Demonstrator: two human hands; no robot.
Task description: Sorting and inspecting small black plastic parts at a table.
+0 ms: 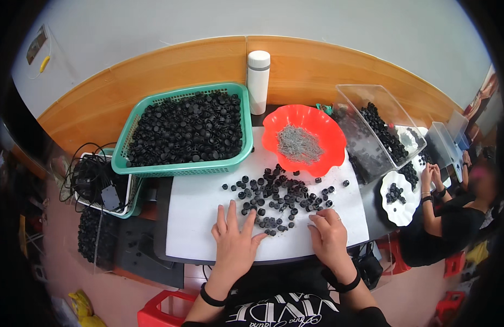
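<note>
Small round black plastic caps (284, 192) lie loose on a white sheet (194, 218) in front of me. My left hand (234, 240) rests at the near left edge of this heap, its fingers spread and flat. Its index fingertip and thumb are beside a small cluster of caps (270, 222). My right hand (330, 235) is at the near right edge of the heap, fingers curled in and thumb close to the index finger. Whatever it may hold is too small or hidden to make out. Beyond the heap, a red scalloped bowl (332, 139) holds thin metal pins (300, 144).
A green basket (181, 170) full of black caps stands far left, near a white bottle (258, 82). Right of the bowl are a clear plastic bin (372, 92) and a white scalloped plate (400, 215). Another person (445, 218) works at the right. Tangled cables (94, 177) lie left.
</note>
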